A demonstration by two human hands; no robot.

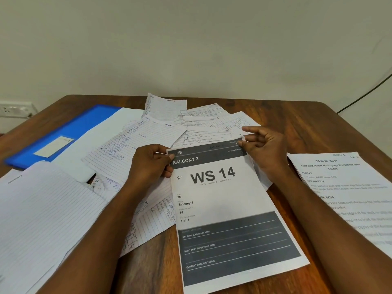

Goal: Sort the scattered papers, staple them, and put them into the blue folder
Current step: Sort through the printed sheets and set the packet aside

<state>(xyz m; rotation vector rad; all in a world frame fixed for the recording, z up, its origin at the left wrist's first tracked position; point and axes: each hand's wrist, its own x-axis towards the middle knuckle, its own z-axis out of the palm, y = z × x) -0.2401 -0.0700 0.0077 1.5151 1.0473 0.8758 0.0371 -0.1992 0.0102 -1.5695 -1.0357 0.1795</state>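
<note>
Surface (275, 115): brown wood with visible grain, rounded far corners.
Printed sheet (222, 200): smooth white paper with dark grey bands, marked "WS 14", lying toward the near edge.
Left hand (151, 164): pinches the sheet's top left corner.
Right hand (265, 145): thumb and forefinger pinch the top right corner, other fingers loose.
Lined papers (148, 134): handwritten, overlapping, spread across the middle.
Blue folder (70, 132): glossy, flat, rectangular, white label, near the far left corner.
Typed sheet (343, 187): at the right edge.

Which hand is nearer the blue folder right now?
Left. The left hand pinches the top left corner of the printed sheet, on the side toward the blue folder. The right hand pinches the sheet's top right corner, farther away.
</note>
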